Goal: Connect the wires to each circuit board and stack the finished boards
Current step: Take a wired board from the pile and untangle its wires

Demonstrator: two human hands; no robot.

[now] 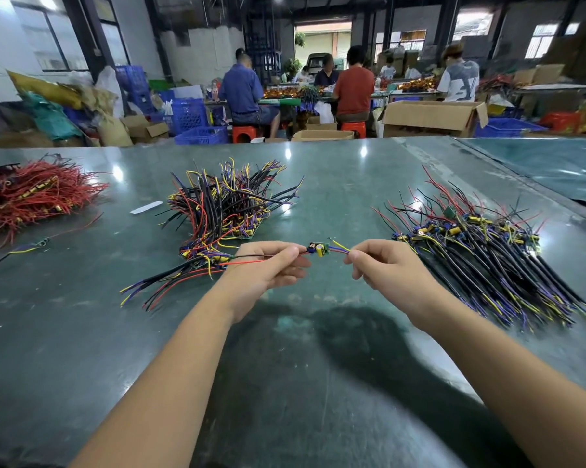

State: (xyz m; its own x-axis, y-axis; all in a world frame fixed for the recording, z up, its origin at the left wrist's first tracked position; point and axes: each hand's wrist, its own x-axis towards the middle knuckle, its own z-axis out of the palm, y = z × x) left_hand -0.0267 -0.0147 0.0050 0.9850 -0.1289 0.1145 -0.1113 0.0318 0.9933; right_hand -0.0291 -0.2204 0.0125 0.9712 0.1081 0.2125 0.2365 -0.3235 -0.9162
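A small green circuit board (318, 248) with a yellow capacitor hangs in the air between my two hands above the green table (318, 349). My left hand (271, 265) pinches its red and black wires, which trail off to the left. My right hand (382, 263) pinches the yellow and purple wires on the board's right side. A heap of wired boards (224, 211) lies behind my left hand. Another heap of boards with wires (487, 244) lies to the right of my right hand.
A pile of red wires (31, 194) sits at the far left, with a loose wire piece (31, 246) in front of it. A white paper strip (146, 207) lies near the middle heap. Several people sit working at benches beyond the table, among cardboard boxes and blue crates.
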